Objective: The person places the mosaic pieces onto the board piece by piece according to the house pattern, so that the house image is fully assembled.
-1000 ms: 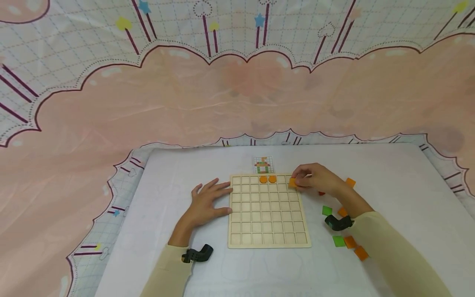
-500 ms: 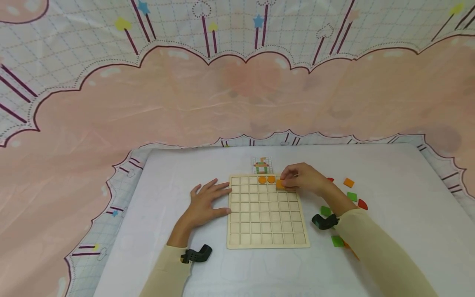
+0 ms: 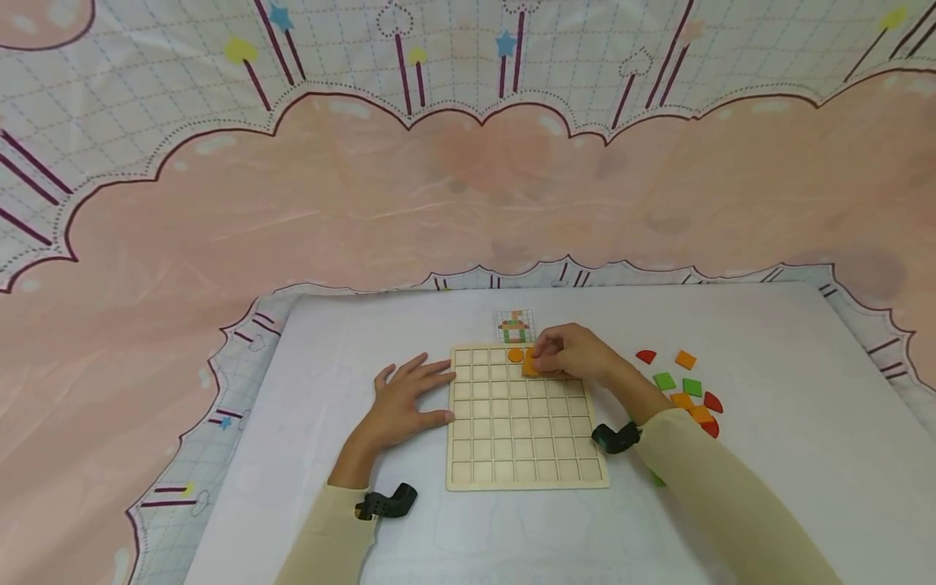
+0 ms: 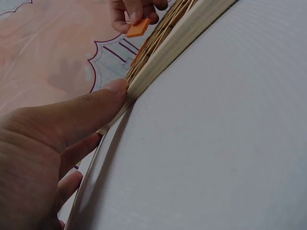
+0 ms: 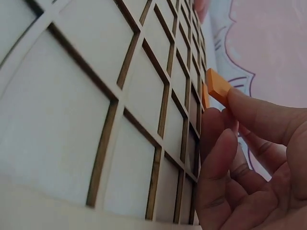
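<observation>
My right hand pinches an orange square tile between thumb and fingers, held over the top rows of a wooden grid board. An orange round piece lies in a top-row cell just left of the tile; a second round one is hidden by the tile and hand. My left hand spreads its fingers along the board's left edge. In the left wrist view its thumb touches the board's rim, and the tile shows above the board's surface.
A small printed pattern card lies behind the board. To the right are loose pieces: green squares, orange squares and red quarter-rounds, several partly behind the right sleeve. A patterned cloth hangs behind the white table.
My right hand has carried the orange square tile leftward from the board's top-right corner to beside the left round piece, covering the other one. My left hand has stayed in place.
</observation>
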The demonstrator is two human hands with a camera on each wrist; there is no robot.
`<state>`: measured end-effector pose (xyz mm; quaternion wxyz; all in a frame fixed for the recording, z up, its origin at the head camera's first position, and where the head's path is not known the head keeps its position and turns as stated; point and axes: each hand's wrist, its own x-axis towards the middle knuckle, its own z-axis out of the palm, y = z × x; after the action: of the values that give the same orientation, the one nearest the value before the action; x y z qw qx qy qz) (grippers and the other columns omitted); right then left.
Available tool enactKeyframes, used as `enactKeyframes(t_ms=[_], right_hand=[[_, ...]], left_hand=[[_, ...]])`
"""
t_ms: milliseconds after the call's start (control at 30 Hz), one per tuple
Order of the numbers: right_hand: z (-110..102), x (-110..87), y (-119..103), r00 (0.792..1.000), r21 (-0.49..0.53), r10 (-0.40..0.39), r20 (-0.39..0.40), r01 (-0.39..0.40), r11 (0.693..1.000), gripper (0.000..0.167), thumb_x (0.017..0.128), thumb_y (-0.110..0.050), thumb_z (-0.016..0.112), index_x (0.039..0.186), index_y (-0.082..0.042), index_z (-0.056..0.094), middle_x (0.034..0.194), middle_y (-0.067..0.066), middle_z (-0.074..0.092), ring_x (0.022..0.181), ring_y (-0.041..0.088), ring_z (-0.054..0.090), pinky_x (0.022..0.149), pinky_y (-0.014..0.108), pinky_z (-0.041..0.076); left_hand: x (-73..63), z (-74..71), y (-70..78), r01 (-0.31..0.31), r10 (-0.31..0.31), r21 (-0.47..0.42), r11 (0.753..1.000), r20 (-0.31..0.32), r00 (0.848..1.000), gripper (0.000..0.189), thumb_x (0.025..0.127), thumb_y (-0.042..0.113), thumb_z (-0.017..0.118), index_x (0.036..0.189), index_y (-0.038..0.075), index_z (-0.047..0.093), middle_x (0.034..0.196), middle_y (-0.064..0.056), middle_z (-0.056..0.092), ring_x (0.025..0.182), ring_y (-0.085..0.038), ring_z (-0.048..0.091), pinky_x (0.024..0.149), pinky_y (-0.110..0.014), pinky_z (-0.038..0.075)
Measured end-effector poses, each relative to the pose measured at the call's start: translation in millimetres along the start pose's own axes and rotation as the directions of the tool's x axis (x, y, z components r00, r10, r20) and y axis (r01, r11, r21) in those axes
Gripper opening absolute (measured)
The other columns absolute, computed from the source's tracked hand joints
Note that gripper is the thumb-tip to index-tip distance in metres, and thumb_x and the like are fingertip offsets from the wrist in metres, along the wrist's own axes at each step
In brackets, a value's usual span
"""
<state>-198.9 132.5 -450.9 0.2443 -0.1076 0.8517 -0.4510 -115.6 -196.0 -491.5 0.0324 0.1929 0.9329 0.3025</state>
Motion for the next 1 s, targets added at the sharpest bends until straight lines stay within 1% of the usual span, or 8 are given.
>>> enactKeyframes(t_ms=[67, 200, 267, 400, 600, 800, 1000], right_hand=[[3, 2.0, -1, 1.0, -0.012, -0.005, -0.006, 0.005, 1.0, 0.017, 0.089, -0.022, 0.08, 0.099, -0.011, 0.073, 0.092, 0.005, 0.071, 0.079, 0.021, 0.058, 0.067, 0.029, 0.052], [9, 3.7, -4, 0.999, -0.044, -0.026, -0.039, 0.024, 0.999, 0.016, 0.087, -0.023, 0.081, 0.096, -0.011, 0.074, 0.088, 0.003, 0.07, 0.082, 0.02, 0.058, 0.07, 0.029, 0.05], [12, 4.0, -5, 0.998, -0.058, -0.025, -0.059, 0.022, 0.998, 0.016, 0.086, -0.023, 0.082, 0.095, -0.012, 0.075, 0.086, 0.002, 0.071, 0.085, 0.019, 0.059, 0.072, 0.029, 0.049], [15, 3.8, -8, 0.996, -0.084, -0.024, -0.083, 0.017, 0.996, 0.014, 0.085, -0.022, 0.083, 0.094, -0.013, 0.077, 0.086, 0.001, 0.072, 0.086, 0.019, 0.06, 0.074, 0.029, 0.048], [20, 5.0, -9, 0.995, -0.124, -0.039, -0.095, 0.027, 0.992, 0.012, 0.086, -0.022, 0.083, 0.092, -0.014, 0.078, 0.086, 0.001, 0.073, 0.083, 0.018, 0.059, 0.074, 0.03, 0.046], [24, 5.7, -11, 0.994, -0.148, -0.03, -0.103, 0.015, 0.989, 0.008, 0.087, -0.021, 0.082, 0.09, -0.015, 0.079, 0.086, 0.0, 0.072, 0.082, 0.018, 0.058, 0.074, 0.03, 0.046], [26, 6.1, -11, 0.992, -0.189, -0.045, -0.119, 0.022, 0.982, 0.008, 0.087, -0.024, 0.082, 0.087, -0.017, 0.079, 0.082, -0.002, 0.072, 0.081, 0.016, 0.059, 0.074, 0.03, 0.046]], left_hand=[[-0.3, -0.1, -0.1, 0.001, -0.001, 0.002, 1.0, 0.0, 1.0, 0.067, 0.083, 0.044, 0.081, 0.143, 0.022, 0.061, 0.157, 0.003, 0.05, 0.156, -0.03, 0.025, 0.118, -0.069, 0.002], [-1.0, -0.9, -0.3, 0.003, -0.003, 0.001, 1.0, 0.0, 1.0, 0.066, 0.083, 0.045, 0.081, 0.143, 0.022, 0.062, 0.157, 0.004, 0.051, 0.156, -0.03, 0.026, 0.118, -0.068, 0.003], [-1.2, -1.4, -0.2, 0.004, -0.004, 0.0, 1.0, 0.0, 1.0, 0.067, 0.083, 0.045, 0.081, 0.143, 0.023, 0.062, 0.157, 0.004, 0.051, 0.156, -0.03, 0.026, 0.118, -0.068, 0.003], [-1.1, -1.5, -0.8, 0.002, -0.002, -0.002, 1.0, 0.001, 1.0, 0.067, 0.083, 0.045, 0.081, 0.143, 0.023, 0.062, 0.157, 0.004, 0.05, 0.156, -0.03, 0.026, 0.118, -0.068, 0.003], [-0.8, -1.5, -1.0, 0.0, 0.0, -0.002, 1.0, 0.002, 1.0, 0.067, 0.083, 0.045, 0.081, 0.143, 0.023, 0.062, 0.157, 0.004, 0.05, 0.156, -0.03, 0.026, 0.118, -0.068, 0.003], [-0.1, -1.4, 0.4, -0.002, 0.002, -0.002, 1.0, -0.004, 1.0, 0.066, 0.082, 0.044, 0.081, 0.142, 0.023, 0.063, 0.156, 0.003, 0.051, 0.156, -0.031, 0.026, 0.118, -0.068, 0.003], [-0.4, -2.2, 1.9, 0.0, 0.0, -0.004, 1.0, -0.003, 1.0, 0.066, 0.082, 0.044, 0.081, 0.142, 0.022, 0.062, 0.156, 0.002, 0.051, 0.156, -0.031, 0.026, 0.118, -0.069, 0.003]])
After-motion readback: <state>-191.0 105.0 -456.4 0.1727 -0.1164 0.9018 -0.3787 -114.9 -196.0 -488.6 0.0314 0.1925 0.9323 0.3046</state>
